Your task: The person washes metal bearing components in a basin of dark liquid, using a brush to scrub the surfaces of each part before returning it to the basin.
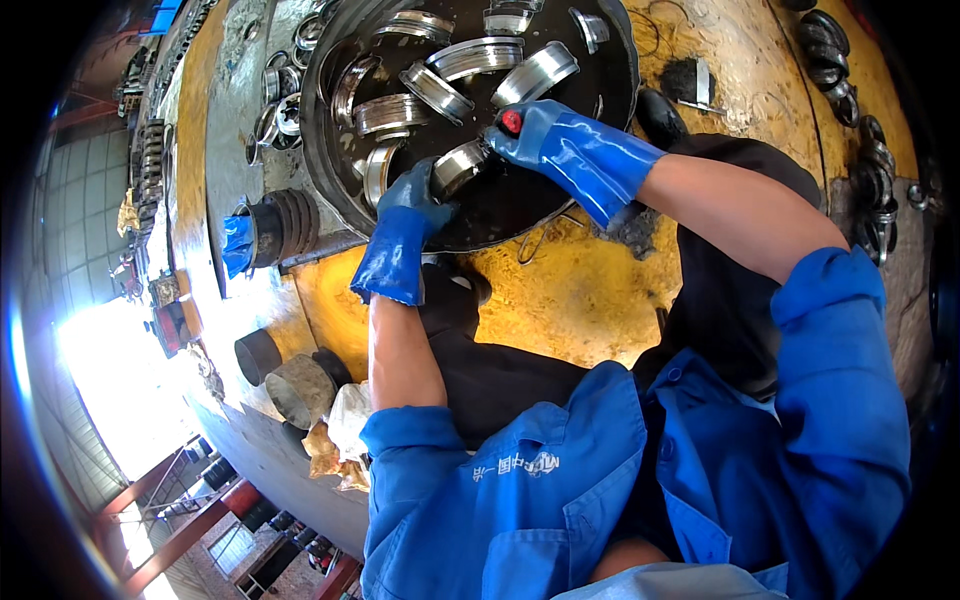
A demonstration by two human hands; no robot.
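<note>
Both my hands wear blue rubber gloves and work over a wide dark basin (322, 190) of dark liquid. My left hand (412, 198) is closed on a shiny metal ring (459, 168) near the basin's near side, tilting it. My right hand (535, 132) is wrapped round a red-handled tool (512, 121); its working end is mostly hidden, close to the ring's right edge. Several more metal rings lie in the basin, among them a broad bright ring (537, 75), a narrower ring (437, 92) and a grooved ring (390, 115).
Left of the basin stand a stack of dark rings (294, 222) and some loose rings (268, 126). Cylinders (300, 388) sit at lower left, beside a white bag (350, 418). Black coil-like parts (826, 55) lie at far right on the yellow, stained floor (570, 290).
</note>
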